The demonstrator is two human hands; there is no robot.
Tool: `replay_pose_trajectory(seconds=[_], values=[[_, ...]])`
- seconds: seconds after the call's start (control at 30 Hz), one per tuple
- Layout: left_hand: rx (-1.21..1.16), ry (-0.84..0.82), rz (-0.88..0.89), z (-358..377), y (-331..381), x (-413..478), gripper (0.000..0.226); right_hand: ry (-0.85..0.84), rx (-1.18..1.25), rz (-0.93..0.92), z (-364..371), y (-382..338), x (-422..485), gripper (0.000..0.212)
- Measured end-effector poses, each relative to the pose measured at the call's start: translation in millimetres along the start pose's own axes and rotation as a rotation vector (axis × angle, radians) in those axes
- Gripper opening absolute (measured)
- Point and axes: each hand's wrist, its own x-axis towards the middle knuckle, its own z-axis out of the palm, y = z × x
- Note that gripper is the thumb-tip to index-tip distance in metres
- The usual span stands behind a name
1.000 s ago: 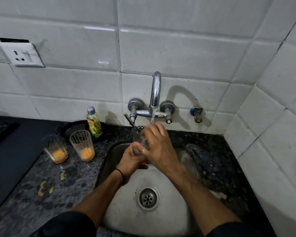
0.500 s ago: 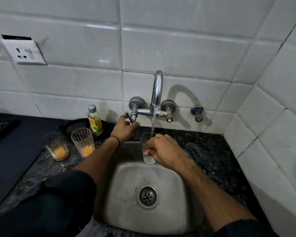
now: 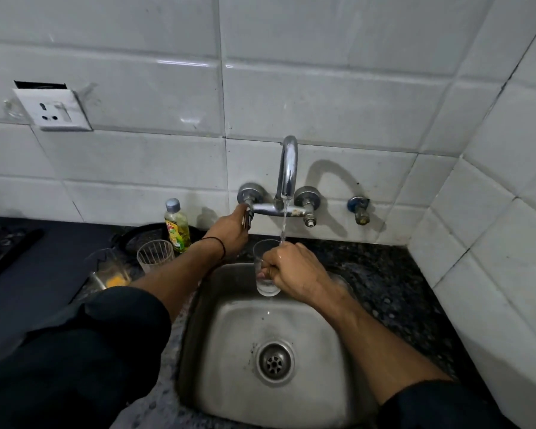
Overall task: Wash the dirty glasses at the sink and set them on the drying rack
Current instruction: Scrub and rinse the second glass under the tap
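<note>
The left hand (image 3: 231,230), reaching half a second ago, now curls its fingers round the tap handle (image 3: 247,218). The right hand (image 3: 294,270) still wraps its fingers round the glass (image 3: 264,258), held upright, mouth up, under the stream (image 3: 283,221) above the sink (image 3: 229,351). The label on the yellow bottle (image 3: 177,226) is too blurred to read.
</note>
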Motion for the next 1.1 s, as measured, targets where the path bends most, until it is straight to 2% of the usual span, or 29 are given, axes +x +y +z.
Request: replay_pose_trajectory(seconds=[0.1,0.23,0.3,0.4,0.47,0.53,0.73,0.8,0.87,0.9,0.97,1.03,1.1], values=[[-0.266,0.01,-0.052,2.9,-0.6,-10.2,0.061,0.02,0.044,0.04,4.5,-2.0,4.7,0.044],[-0.624,0.174,-0.202,34.1,-0.5,-49.4,0.041,0.03,0.126,0.076,7.3,-1.1,-2.1,0.029],[-0.842,0.129,-0.286,49.0,-2.8,-68.3,0.029,0.05,0.172,0.104,9.0,-0.3,-7.7,0.022],[-1.153,-0.047,-0.342,58.0,-0.4,-93.4,0.025,0.103,0.289,0.189,15.9,5.8,-10.8,0.024],[-1.207,-0.074,-0.28,58.8,-1.9,-103.6,0.023,0.169,0.478,0.281,18.0,10.9,-13.4,0.026],[-1.219,-0.087,-0.21,54.9,-5.7,-109.0,0.029,0.237,0.792,0.395,17.1,13.6,-19.0,0.029],[-1.21,-0.13,0.077,41.2,2.5,-115.0,0.073,0.309,1.672,0.745,24.6,4.0,-33.4,0.026],[-1.224,-0.123,0.124,39.4,13.6,-116.3,0.074,0.348,1.914,0.835,31.3,-5.3,-32.0,0.028],[-1.232,-0.078,0.133,37.5,22.0,-116.6,0.069,0.352,2.032,0.865,35.7,-15.7,-31.8,0.031],[-1.217,-0.049,0.133,36.4,25.0,-116.7,0.066,0.347,2.04,0.874,34.8,-20.8,-33.3,0.032],[-1.162,-0.021,0.148,35.0,29.5,-117.1,0.063,0.321,1.903,0.91,32.2,-25.4,-37.9,0.031],[-1.13,-0.026,0.149,34.5,32.5,-118.4,0.062,0.266,1.62,0.932,31.8,-23.6,-43.0,0.03],[-1.116,-0.025,0.137,33.9,33.6,-119.5,0.058,0.262,1.321,0.865,32.6,-20.8,-49.9,0.025]])
